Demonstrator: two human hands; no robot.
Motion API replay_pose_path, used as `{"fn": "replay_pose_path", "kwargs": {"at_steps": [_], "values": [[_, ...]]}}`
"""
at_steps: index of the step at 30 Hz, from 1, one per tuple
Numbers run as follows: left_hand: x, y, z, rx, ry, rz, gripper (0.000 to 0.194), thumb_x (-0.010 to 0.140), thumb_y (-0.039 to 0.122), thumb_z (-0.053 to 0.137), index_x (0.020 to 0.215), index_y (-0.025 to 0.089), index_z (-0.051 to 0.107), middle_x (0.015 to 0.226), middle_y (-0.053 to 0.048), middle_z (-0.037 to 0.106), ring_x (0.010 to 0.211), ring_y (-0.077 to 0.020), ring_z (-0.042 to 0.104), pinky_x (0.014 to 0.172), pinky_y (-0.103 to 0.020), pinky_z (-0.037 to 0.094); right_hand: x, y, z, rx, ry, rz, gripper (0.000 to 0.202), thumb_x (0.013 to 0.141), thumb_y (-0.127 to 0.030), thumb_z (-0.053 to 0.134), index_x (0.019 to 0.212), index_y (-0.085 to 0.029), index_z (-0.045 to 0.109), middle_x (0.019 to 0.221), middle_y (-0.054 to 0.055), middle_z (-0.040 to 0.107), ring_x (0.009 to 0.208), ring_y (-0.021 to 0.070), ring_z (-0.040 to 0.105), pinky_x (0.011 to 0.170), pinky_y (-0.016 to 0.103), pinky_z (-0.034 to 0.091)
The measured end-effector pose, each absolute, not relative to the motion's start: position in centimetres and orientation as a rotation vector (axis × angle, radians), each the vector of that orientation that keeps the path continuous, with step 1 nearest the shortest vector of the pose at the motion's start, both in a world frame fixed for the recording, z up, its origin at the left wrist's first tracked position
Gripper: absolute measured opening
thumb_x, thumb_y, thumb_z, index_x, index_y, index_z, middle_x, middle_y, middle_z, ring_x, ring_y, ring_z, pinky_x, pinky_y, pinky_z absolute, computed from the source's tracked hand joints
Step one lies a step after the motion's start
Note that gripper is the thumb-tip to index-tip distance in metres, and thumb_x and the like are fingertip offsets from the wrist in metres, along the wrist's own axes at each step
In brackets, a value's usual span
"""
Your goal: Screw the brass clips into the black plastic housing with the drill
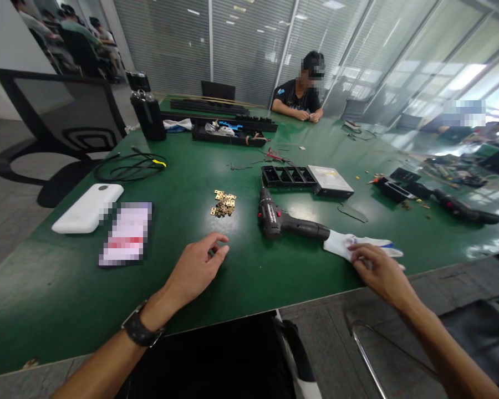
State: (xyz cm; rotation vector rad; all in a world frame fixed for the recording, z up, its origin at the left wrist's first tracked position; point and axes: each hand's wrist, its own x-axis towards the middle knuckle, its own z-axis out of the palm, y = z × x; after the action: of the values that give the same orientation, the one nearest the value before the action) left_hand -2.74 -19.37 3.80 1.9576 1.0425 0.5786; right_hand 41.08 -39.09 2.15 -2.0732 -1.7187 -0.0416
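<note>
My left hand (199,266), with a black watch on its wrist, is over the green table (249,288), fingers curled and thumb apart, holding nothing. Just beyond it lies a small pile of brass-coloured metal pieces (223,204). At the right, my right hand (376,271) has its fingertips on a white glove (341,244); whether it grips the cloth cannot be made out. The glove touches the handle end of a black power drill (270,216), which lies on its side. Past the drill are a black compartmented frame (289,176) and a silver box (330,180).
On the left are a white power bank (89,208), a phone (127,234), a coiled black cable (128,165) and a black bottle (147,113). Black parts (228,133) lie at the back. A person (299,97) sits across. Another drill (461,209) is at the right.
</note>
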Motion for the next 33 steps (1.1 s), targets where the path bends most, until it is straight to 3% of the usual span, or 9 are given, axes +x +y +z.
{"fn": "replay_pose_path", "kwargs": {"at_steps": [4, 6, 10, 15, 20, 27, 33], "values": [[-2.6, -19.5, 3.8, 1.963, 1.032, 0.580, 0.034, 0.102, 0.045, 0.057, 0.121, 0.021, 0.071, 0.086, -0.001, 0.074, 0.070, -0.0166, 0.065, 0.072, -0.032, 0.048, 39.7, -40.8, 1.6, -2.027, -1.786, 0.072, 0.013, 0.095, -0.027, 0.058, 0.085, -0.027, 0.066, 0.113, 0.009, 0.075, 0.112, 0.0332, 0.070, 0.101, 0.052, 0.055], [-2.6, -19.5, 3.8, 1.966, 1.029, 0.574, 0.035, 0.102, 0.046, 0.057, 0.121, 0.021, 0.071, 0.086, -0.001, 0.074, 0.070, -0.0167, 0.065, 0.072, -0.032, 0.047, 39.3, -40.9, 1.6, -2.025, -1.741, 0.071, 0.009, 0.096, -0.026, 0.057, 0.096, -0.028, 0.067, 0.115, 0.009, 0.073, 0.113, 0.0326, 0.068, 0.102, 0.051, 0.053], [-2.5, -19.4, 4.2, 1.984, 1.016, 0.539, 0.037, 0.102, 0.046, 0.056, 0.125, 0.021, 0.071, 0.090, -0.002, 0.076, 0.069, -0.0163, 0.064, 0.072, -0.033, 0.047, 39.6, -39.9, 0.9, -2.045, -1.544, 0.000, 0.025, 0.100, -0.033, 0.058, 0.121, -0.025, 0.067, 0.129, 0.012, 0.070, 0.123, 0.0344, 0.063, 0.110, 0.056, 0.046], [-2.4, -18.6, 5.9, 2.083, 1.004, 0.522, 0.035, 0.102, 0.043, 0.056, 0.122, 0.020, 0.073, 0.090, -0.003, 0.077, 0.069, -0.0170, 0.063, 0.070, -0.033, 0.044, 39.0, -38.9, -0.6, -1.882, -1.565, 0.190, 0.022, 0.100, -0.038, 0.060, 0.108, -0.025, 0.077, 0.125, 0.010, 0.071, 0.124, 0.0322, 0.062, 0.113, 0.054, 0.045], [-1.9, -16.4, 6.3, 2.144, 0.979, 0.581, 0.029, 0.101, 0.040, 0.058, 0.113, 0.022, 0.076, 0.091, -0.004, 0.077, 0.075, -0.0188, 0.066, 0.073, -0.033, 0.043, 35.6, -38.6, -0.7, -1.805, -1.618, 0.248, 0.017, 0.100, -0.036, 0.064, 0.108, -0.028, 0.077, 0.127, 0.009, 0.070, 0.125, 0.0317, 0.062, 0.113, 0.053, 0.045], [-1.4, -14.2, 3.7, 2.197, 1.028, 0.638, 0.028, 0.101, 0.040, 0.055, 0.105, 0.021, 0.076, 0.091, -0.006, 0.077, 0.075, -0.0199, 0.064, 0.072, -0.035, 0.039, 30.2, -37.2, 0.2, -1.755, -1.799, 0.094, 0.012, 0.101, -0.027, 0.064, 0.107, -0.027, 0.074, 0.128, 0.010, 0.068, 0.123, 0.0317, 0.063, 0.108, 0.054, 0.048], [-1.9, -13.9, 2.3, 2.212, 1.101, 0.671, 0.033, 0.104, 0.044, 0.050, 0.105, 0.022, 0.075, 0.084, -0.005, 0.074, 0.071, -0.0191, 0.062, 0.069, -0.033, 0.036, 30.6, -37.0, 0.9, -1.719, -1.835, -0.080, 0.019, 0.103, -0.021, 0.062, 0.119, -0.027, 0.070, 0.126, 0.010, 0.069, 0.118, 0.0280, 0.066, 0.104, 0.049, 0.052]]}}
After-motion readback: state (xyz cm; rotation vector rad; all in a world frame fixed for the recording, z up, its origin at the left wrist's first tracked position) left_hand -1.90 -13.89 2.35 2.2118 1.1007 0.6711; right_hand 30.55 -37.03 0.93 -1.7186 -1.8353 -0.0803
